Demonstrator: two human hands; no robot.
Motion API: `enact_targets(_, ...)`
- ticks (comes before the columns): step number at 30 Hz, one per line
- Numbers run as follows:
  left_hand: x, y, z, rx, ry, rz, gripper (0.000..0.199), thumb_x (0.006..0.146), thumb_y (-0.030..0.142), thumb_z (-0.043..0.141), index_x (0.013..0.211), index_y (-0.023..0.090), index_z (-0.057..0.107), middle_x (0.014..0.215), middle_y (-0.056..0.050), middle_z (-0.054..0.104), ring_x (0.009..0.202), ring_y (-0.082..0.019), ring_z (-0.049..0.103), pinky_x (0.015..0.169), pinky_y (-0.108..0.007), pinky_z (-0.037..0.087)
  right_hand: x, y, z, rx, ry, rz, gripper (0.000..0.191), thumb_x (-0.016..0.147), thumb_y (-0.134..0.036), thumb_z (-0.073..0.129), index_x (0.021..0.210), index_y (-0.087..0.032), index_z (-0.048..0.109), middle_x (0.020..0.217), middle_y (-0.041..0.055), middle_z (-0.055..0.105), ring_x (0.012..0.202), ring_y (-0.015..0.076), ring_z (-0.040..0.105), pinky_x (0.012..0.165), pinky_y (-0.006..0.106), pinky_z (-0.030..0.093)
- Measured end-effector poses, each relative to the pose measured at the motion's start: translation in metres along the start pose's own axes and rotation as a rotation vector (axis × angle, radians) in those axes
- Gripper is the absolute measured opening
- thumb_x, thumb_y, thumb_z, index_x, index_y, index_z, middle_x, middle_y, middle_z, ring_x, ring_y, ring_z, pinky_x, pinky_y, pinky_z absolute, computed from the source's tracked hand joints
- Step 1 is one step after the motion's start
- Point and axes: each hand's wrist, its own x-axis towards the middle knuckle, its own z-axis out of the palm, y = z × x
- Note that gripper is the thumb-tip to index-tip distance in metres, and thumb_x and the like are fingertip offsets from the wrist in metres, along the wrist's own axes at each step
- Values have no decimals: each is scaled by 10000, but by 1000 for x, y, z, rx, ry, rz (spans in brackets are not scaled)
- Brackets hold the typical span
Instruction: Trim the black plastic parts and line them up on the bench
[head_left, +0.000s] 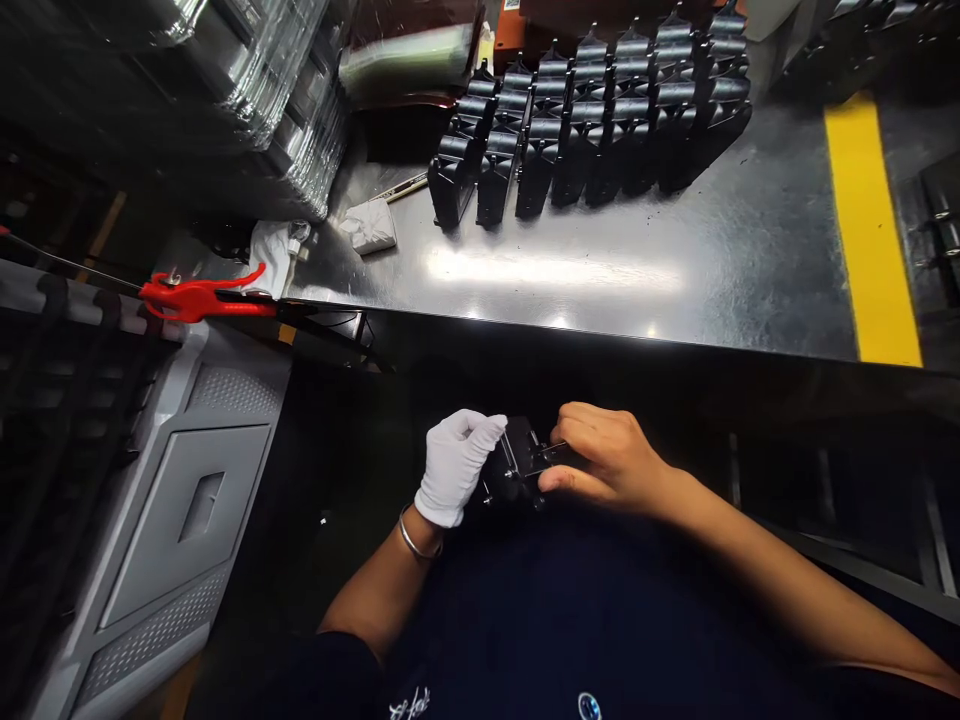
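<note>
Close to my body, below the table's front edge, I hold a small black part with shiny metal pins (517, 465). My left hand (459, 465), in a white glove, pinches its left side between thumb and fingers. My bare right hand (600, 455) is closed at its right side, fingers and thumb around a thin dark piece that sticks out there. Dark clothing behind the part hides its exact shape. On the table stand several rows of black parts with rounded, glossy tops (551, 120).
The metal table (525, 270) has a yellow stripe (874, 230) at right. A white block (369, 227) lies near its left end. A red air gun (202, 297) hangs at the left corner, above a grey plastic crate (187, 510). Film-wrapped stacks (262, 110) stand at upper left.
</note>
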Motion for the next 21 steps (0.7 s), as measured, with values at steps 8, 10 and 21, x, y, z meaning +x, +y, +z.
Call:
enact_targets(8,-1,0,2,10,46,-12,442,702,556,688,556,165,543,529,49,470,522,-82,410,506,-218,364,-2,1,3,-141,64,-16,548,961,-524,382,543,-176,449,545,-12,392,505,97,349,463,247,233)
enact_targets(10,-1,1,4,9,49,-13,446,699,559,689,550,167,537,525,51,465,522,-81,409,509,-217,365,-2,1,4,-130,63,-21,546,965,-506,390,531,-179,440,536,-13,387,499,97,343,464,251,234)
enact_targets(21,-1,1,4,13,50,-23,441,720,546,679,560,165,528,530,50,456,520,-78,391,494,-214,347,-2,1,3,-138,19,32,552,974,-532,333,566,-179,449,552,-7,425,502,96,348,469,240,243)
